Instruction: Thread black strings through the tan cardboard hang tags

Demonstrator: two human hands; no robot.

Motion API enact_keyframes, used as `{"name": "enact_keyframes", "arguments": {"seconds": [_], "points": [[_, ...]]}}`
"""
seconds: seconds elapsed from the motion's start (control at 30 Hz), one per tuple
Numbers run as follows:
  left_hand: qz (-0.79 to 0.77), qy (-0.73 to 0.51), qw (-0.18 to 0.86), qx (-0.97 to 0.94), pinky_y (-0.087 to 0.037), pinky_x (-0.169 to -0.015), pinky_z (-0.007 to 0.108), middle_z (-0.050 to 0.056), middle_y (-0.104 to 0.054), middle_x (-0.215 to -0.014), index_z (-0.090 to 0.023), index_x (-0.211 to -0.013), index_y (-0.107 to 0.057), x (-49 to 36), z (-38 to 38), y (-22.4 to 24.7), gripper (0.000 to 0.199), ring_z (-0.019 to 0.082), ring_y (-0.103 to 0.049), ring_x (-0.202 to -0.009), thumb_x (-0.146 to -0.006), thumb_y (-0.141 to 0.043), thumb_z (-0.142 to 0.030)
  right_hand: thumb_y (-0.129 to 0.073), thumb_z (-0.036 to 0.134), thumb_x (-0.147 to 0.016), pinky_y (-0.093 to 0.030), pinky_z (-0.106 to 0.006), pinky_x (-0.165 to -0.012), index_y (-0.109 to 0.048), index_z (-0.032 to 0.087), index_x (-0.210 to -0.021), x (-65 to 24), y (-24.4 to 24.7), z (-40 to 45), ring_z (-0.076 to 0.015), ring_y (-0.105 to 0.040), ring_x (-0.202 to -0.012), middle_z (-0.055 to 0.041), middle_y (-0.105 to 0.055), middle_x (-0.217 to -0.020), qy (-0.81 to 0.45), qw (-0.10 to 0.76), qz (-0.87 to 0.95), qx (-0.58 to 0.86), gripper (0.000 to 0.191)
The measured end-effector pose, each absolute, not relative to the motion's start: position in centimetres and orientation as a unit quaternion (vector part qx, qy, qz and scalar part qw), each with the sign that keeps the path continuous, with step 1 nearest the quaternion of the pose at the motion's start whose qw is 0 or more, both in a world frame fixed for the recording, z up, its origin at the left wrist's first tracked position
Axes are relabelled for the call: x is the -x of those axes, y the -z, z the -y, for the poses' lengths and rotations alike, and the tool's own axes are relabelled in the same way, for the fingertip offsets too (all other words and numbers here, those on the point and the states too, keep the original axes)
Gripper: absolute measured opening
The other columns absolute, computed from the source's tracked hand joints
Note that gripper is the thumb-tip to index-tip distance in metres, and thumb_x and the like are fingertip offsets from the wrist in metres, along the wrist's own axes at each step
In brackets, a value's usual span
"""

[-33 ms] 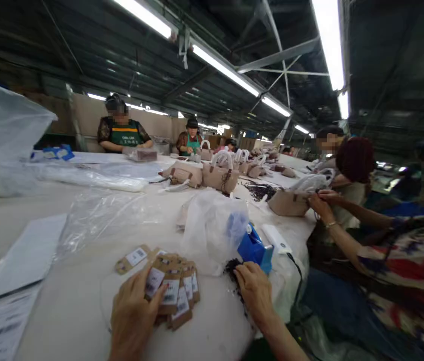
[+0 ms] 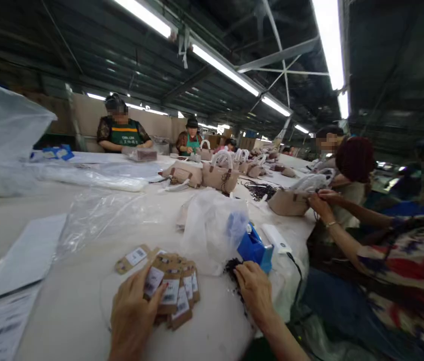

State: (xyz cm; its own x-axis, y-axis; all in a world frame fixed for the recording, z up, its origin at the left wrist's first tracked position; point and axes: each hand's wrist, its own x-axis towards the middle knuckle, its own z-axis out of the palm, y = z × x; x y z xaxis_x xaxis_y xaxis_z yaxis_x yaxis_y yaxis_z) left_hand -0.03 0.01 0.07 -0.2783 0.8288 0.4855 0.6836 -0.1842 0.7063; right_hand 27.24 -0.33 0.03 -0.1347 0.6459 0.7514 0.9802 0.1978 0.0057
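Note:
My left hand [image 2: 132, 308] is at the near edge of a pile of brown cardboard tags [image 2: 185, 296] with white barcode labels. Between its thumb and fingers is one tag [image 2: 153, 280], lying over the others. A single tag [image 2: 133, 258] lies apart, just beyond the pile. To the right, the bent fingers of my right hand [image 2: 253, 291] are in a small heap of black cords [image 2: 232, 268]; what the fingertips pinch is hidden. A blue tape dispenser [image 2: 256, 249] stands right beyond that hand, against a white translucent bag [image 2: 212, 230].
A white device with a cable [image 2: 276, 239] lies beside the dispenser. Beige handbags [image 2: 219, 179] stand farther back. At the right, a co-worker's hands [image 2: 320, 205] work on another handbag [image 2: 289, 202]. Printed sheets [image 2: 4, 321] and clear plastic [image 2: 102, 215] lie to the left.

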Motion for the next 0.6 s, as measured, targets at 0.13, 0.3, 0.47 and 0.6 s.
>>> {"name": "enact_keyframes", "arguments": {"seconds": [0.13, 0.3, 0.47, 0.6], "points": [[-0.626, -0.529, 0.191, -0.540, -0.041, -0.096, 0.049, 0.014, -0.062, -0.107, -0.013, -0.106, -0.061, -0.1, 0.2, -0.6, 0.059, 0.033, -0.055, -0.102, -0.061, -0.060, -0.051, -0.035, 0.027, -0.097, -0.037, -0.028, -0.056, -0.059, 0.019, -0.062, -27.2, -0.3, 0.5, -0.0172, -0.054, -0.061, -0.0046, -0.059, -0.062, 0.268, 0.327, 0.716, 0.556, 0.043], [-0.540, -0.574, 0.516, -0.336, -0.051, -0.077, 0.035, 0.005, -0.065, -0.096, -0.018, -0.105, -0.059, -1.3, 1.3, -2.3, 0.060, 0.023, -0.062, -0.086, -0.050, -0.078, -0.031, -0.042, 0.016, -0.093, -0.046, -0.027, -0.063, -0.061, 0.017, -0.075, -25.5, -0.9, 1.9, -0.0170, -0.059, -0.069, -0.0065, -0.064, -0.073, 0.268, 0.364, 0.736, 0.503, 0.026], [-0.394, -0.485, 0.754, -0.203, -0.047, -0.059, 0.021, 0.003, -0.067, -0.073, -0.012, -0.083, -0.067, -2.7, 3.0, -3.6, 0.039, 0.010, -0.057, -0.060, -0.048, -0.083, -0.020, -0.042, 0.014, -0.092, -0.053, -0.021, -0.069, -0.059, 0.016, -0.089, -21.8, -1.1, 4.3, -0.0145, -0.066, -0.080, -0.0098, -0.068, -0.088, 0.181, 0.426, 0.768, 0.443, 0.017], [-0.272, -0.420, 0.845, -0.188, -0.043, -0.056, 0.018, 0.004, -0.069, -0.078, -0.012, -0.084, -0.072, -2.8, 3.7, -3.3, 0.034, 0.007, -0.052, -0.056, -0.053, -0.082, -0.023, -0.047, 0.013, -0.089, -0.056, -0.021, -0.074, -0.058, 0.017, -0.090, -19.0, -1.1, 5.9, -0.0154, -0.068, -0.084, -0.0097, -0.071, -0.087, 0.126, 0.455, 0.804, 0.362, 0.011]]}}
